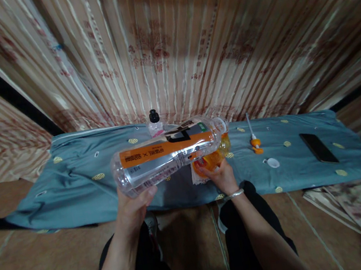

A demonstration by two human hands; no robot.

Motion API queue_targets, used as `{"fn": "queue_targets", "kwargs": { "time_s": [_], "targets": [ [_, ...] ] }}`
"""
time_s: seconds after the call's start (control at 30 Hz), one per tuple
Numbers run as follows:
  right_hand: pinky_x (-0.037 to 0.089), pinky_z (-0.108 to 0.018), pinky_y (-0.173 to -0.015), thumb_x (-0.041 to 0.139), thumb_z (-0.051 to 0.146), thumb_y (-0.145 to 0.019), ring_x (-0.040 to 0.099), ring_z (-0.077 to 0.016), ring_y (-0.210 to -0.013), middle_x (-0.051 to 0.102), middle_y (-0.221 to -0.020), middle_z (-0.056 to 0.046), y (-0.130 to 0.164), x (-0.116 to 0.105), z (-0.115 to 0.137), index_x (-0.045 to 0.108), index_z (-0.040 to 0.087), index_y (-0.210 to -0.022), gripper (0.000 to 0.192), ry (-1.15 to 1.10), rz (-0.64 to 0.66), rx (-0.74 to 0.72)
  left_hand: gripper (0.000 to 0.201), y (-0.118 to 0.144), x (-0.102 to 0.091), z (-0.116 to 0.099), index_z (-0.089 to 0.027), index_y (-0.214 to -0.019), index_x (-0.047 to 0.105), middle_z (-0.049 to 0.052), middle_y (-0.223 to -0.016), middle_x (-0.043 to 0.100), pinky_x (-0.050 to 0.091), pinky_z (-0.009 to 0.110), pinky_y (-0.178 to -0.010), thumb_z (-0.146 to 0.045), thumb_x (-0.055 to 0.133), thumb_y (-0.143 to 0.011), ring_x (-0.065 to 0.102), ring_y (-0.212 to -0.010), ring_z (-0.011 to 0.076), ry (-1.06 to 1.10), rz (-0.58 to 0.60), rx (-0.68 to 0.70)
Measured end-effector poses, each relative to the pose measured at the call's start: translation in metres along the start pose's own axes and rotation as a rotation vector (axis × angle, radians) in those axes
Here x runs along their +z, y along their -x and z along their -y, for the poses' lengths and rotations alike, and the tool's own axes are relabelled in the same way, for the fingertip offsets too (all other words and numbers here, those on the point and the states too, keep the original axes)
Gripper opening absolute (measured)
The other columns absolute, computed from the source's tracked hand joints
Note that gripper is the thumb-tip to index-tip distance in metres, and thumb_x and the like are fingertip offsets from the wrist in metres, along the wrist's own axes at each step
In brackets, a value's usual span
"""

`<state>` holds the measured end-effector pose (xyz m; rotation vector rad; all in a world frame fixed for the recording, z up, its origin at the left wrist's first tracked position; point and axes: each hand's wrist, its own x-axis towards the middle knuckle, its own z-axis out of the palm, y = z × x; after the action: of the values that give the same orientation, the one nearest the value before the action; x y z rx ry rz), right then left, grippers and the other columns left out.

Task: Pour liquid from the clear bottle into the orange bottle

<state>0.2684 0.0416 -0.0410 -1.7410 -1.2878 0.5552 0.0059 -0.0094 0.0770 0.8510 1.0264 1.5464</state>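
As the head view shows the clear bottle (169, 150) tipped rightward over the amber bottle (211, 157), I'd keep the tilt gentle and the amber bottle steady. My left hand (135, 204) grasps the clear one's near left end; my right hand (223, 175) grips the amber one's near side. Mouth contact is hidden, I think.

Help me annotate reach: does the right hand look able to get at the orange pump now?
Probably not while the right hand holds the amber bottle, though the way to the orange pump looks free.
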Motion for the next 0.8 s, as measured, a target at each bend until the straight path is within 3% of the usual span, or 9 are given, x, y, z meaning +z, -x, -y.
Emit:
{"fn": "queue_targets", "kwargs": {
  "time_s": [0.27, 0.47, 0.6, 0.8],
  "targets": [
    [0.064, -0.049, -0.085, 0.087, 0.061, -0.060, 0.081, -0.0387, -0.102, 0.084, -0.107, -0.018, 0.001, -0.003, 0.008, 0.064, 0.021, -0.106, 0.065, 0.011, 0.030, 0.040, 0.080, 0.004, 0.002, -0.003, -0.024, -0.128, 0.076, 0.004, -0.085, 0.076, 0.050, 0.026, -0.048, -0.031, 0.096, -0.052, 0.058, -0.056, 0.0157, 0.013, -0.007, -0.018],
    [0.065, -0.047, -0.081, 0.087, 0.057, -0.062, 0.082, -0.0364, -0.095, 0.084, -0.099, -0.015, 0.003, -0.003, 0.012, 0.064, 0.021, -0.105, 0.061, -0.011, 0.030, 0.047, 0.076, 0.003, -0.003, 0.000, -0.023, -0.124, 0.078, 0.008, -0.102, 0.080, 0.064, 0.032, -0.068, -0.030, 0.097, -0.051, 0.075, -0.085, 0.0263, 0.009, -0.037, -0.022],
    [0.065, -0.046, -0.081, 0.088, 0.057, -0.062, 0.082, -0.0357, -0.097, 0.085, -0.103, -0.015, 0.002, -0.002, 0.009, 0.065, 0.022, -0.106, 0.061, 0.002, 0.018, 0.033, 0.077, 0.003, -0.006, 0.002, -0.024, -0.123, 0.078, 0.007, -0.095, 0.079, 0.062, 0.030, -0.059, -0.033, 0.099, -0.050, 0.072, -0.072, 0.0232, -0.009, -0.027, -0.050],
    [0.065, -0.043, -0.078, 0.090, 0.054, -0.063, 0.082, -0.0344, -0.095, 0.084, -0.100, -0.013, 0.002, -0.003, 0.010, 0.064, 0.022, -0.105, 0.059, 0.009, 0.036, 0.053, 0.079, 0.002, -0.003, 0.002, -0.023, -0.126, 0.076, 0.007, -0.097, 0.080, 0.062, 0.030, -0.067, -0.030, 0.099, -0.050, 0.075, -0.085, 0.0260, 0.020, -0.021, -0.028]
  ]
}}
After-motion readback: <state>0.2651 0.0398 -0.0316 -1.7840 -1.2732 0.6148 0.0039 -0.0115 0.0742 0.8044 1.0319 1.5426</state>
